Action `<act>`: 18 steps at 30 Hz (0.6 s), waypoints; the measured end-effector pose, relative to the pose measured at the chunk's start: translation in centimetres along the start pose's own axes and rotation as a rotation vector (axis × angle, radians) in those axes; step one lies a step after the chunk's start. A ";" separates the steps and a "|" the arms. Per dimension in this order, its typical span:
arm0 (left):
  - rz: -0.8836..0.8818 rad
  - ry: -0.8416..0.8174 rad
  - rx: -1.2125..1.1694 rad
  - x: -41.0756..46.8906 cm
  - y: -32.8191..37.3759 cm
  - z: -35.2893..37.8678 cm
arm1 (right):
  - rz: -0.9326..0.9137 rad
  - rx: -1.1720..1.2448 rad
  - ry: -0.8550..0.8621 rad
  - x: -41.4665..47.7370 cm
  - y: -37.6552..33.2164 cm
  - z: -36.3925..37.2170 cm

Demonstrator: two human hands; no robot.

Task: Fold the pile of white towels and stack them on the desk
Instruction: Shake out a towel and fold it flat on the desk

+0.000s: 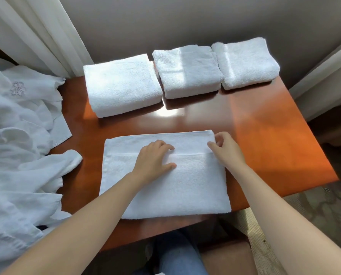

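White folded towels (pixel 123 85) (pixel 187 71) (pixel 247 62), three, one flat towel (pixel 185 185), left hand (pixel 153 161) pressing flat-fingered, right hand (pixel 227 149) pinching corner

Both forearms reach forward; the left hand (pixel 153 159) lies palm down, fingers spread flat; the right hand (pixel 226 148) curls, pinching the right edge of the towel (pixel 185 185)

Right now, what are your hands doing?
Left hand flat on half-folded white terry towel. Right hand pinches its right corner. Three folded white towels beyond, apart.
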State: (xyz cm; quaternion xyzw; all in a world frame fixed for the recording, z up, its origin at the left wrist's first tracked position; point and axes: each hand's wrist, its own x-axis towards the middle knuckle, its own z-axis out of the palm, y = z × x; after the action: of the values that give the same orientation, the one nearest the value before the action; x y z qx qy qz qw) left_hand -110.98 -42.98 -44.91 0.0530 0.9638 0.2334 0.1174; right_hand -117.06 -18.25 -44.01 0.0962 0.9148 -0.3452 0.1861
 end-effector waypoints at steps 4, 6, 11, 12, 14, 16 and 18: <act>-0.071 -0.022 0.083 -0.1 0.7 0.1 | 0.087 -0.036 -0.037 -2.4 0.5 0.6; -0.102 -0.024 0.125 -0.3 0.6 -0.1 | 0.122 -0.048 -0.030 -3.4 0.5 0.9; -0.196 -0.050 0.299 -1.9 -1.1 -1.5 | 0.172 -0.025 -0.014 -5.9 0.7 1.2; -0.223 -0.056 0.343 -2.4 -1.6 -1.9 | 0.185 -0.010 -0.018 -6.4 0.7 1.4; -0.287 -0.053 0.434 -3.7 -2.8 -2.7 | 0.205 0.005 -0.021 -7.3 0.7 1.6; -0.343 -0.009 0.498 -5.3 -4.1 -3.6 | 0.213 -0.013 -0.019 -8.1 0.8 1.8; -0.391 0.046 0.515 -7.0 -5.2 -4.5 | 0.205 -0.043 -0.008 -8.7 1.0 2.0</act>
State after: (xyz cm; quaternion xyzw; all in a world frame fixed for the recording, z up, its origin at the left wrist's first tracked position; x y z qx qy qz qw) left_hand -105.61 -50.64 -42.06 -0.1105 0.9855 -0.0438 0.1211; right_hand -108.26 -19.31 -42.46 0.1839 0.9067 -0.3050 0.2260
